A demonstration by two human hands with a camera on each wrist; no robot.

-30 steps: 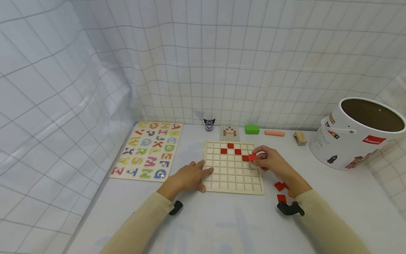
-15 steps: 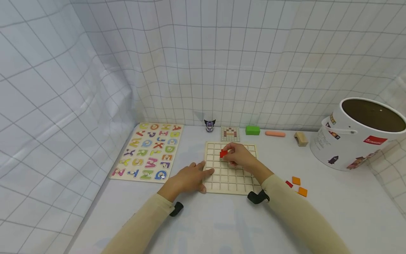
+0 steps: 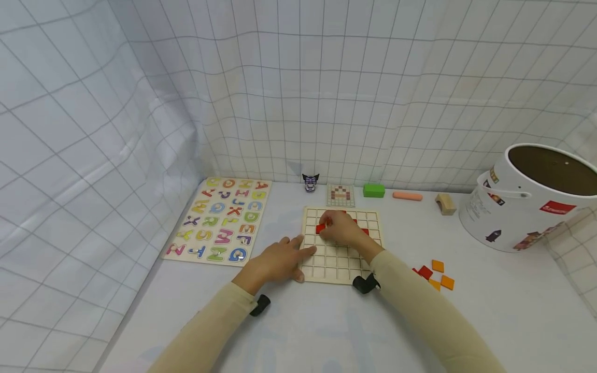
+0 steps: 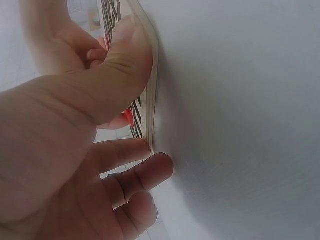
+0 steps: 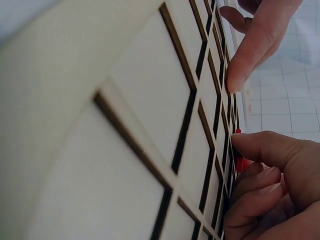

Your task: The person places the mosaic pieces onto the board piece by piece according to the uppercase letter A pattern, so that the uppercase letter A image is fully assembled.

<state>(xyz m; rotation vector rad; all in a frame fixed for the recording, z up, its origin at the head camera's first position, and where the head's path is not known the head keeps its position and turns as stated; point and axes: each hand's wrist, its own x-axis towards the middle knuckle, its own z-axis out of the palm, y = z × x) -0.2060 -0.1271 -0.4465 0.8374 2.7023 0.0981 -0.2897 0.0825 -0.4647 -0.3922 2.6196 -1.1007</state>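
Note:
A square wooden grid board (image 3: 345, 264) lies on the table. My left hand (image 3: 278, 260) rests at its left edge with fingers extended, some on the board; in the left wrist view the thumb (image 4: 127, 65) lies on the board's rim. My right hand (image 3: 342, 229) reaches over the upper left of the grid and pinches a red square tile (image 3: 320, 229). In the right wrist view a bit of that red tile (image 5: 240, 164) shows by the thumb tip. More red tiles sit in grid cells, such as one (image 3: 365, 231) on the right, partly hidden by my right hand.
Loose red (image 3: 425, 272) and orange tiles (image 3: 447, 282) lie right of the board. Behind it are a pattern card (image 3: 340, 196), a purple-black figure (image 3: 310, 183), a green block (image 3: 374, 190), an orange stick (image 3: 408, 196) and a wooden arch (image 3: 445, 204). An alphabet board (image 3: 219, 223) and white bucket (image 3: 517, 223) flank these.
My right hand has moved left with a red tile, from the grid's right side to its upper left, uncovering loose tiles at the right. The left hand has stayed in place.

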